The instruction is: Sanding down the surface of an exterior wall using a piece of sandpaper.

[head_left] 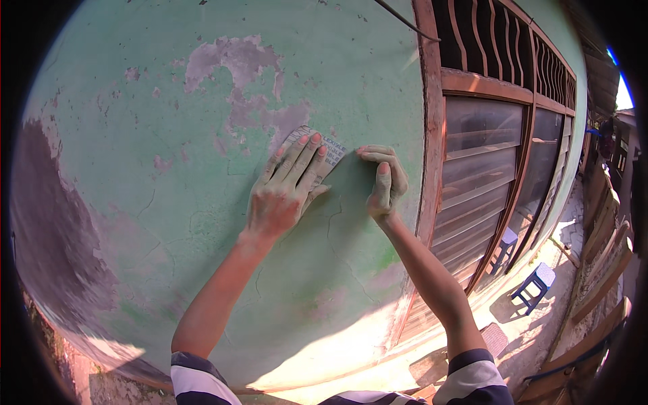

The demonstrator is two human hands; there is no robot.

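Observation:
A sheet of sandpaper (333, 152), pale with printing on its back, lies against the green painted wall (182, 162). My left hand (285, 177) presses it there with the fingers laid flat over it and the thumb at its lower edge. To the right of the sheet, my right hand (387, 178) is at the wall, loosely curled, with nothing visible in it. Pale dust coats the fingers of both hands. Just above the left hand, a grey patch (246, 64) shows where the paint has come off.
A brown wooden window frame (430, 128) with louvred glass panes (479, 169) stands close to my right hand. Lower right are a blue-legged stool (536, 287) and a wooden fence (601, 270). A large dark bare patch (57, 229) covers the wall's left side.

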